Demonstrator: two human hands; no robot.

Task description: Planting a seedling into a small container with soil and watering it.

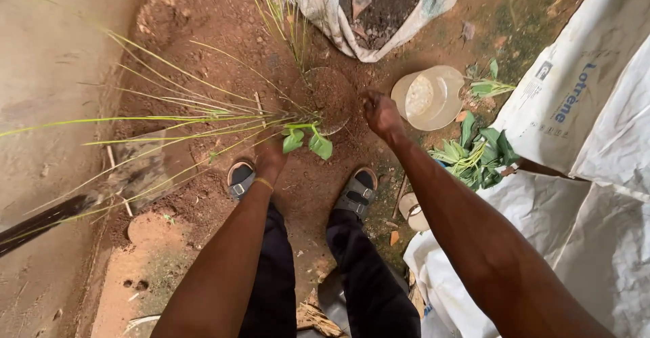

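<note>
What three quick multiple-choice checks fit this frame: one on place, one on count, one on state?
1. Where is the plastic bowl?
A. On the ground beside the right hand
B. On the white sack
C. Between the sandals

2. How many sandals show?
A. One
B. Two
C. Four

3. How is the left hand?
A. Raised, open
B. Low at the seedling stem
C. Resting on the bowl

Answers: 1 A, the bowl lies on soil just past the right hand. 2 B, one on each foot. 3 B, the hand sits down by the green leaves.
</note>
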